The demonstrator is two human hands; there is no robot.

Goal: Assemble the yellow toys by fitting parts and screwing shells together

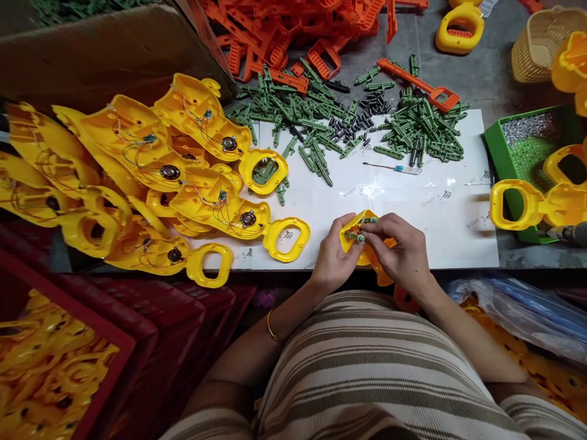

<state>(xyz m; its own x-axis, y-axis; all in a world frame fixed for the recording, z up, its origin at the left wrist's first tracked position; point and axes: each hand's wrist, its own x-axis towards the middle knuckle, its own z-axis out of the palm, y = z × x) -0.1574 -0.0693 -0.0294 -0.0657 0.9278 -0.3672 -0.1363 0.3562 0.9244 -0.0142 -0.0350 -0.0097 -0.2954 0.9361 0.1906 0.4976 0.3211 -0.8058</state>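
Observation:
My left hand (333, 256) grips a yellow plastic toy shell (354, 227) by its handle end, over the near edge of the white board (413, 201). My right hand (400, 247) is closed in a pinch on a small green plastic piece (362, 237) set against the shell's inside. An orange part (384, 278) shows below my right hand; who holds it I cannot tell.
A heap of yellow shells with speakers and wires (151, 177) lies at left. Green pieces (321, 116) and small black parts (355, 125) are scattered at the back, with a screwdriver (392, 166). Orange parts (293, 30), a green tray (527, 146), red crates (92, 342).

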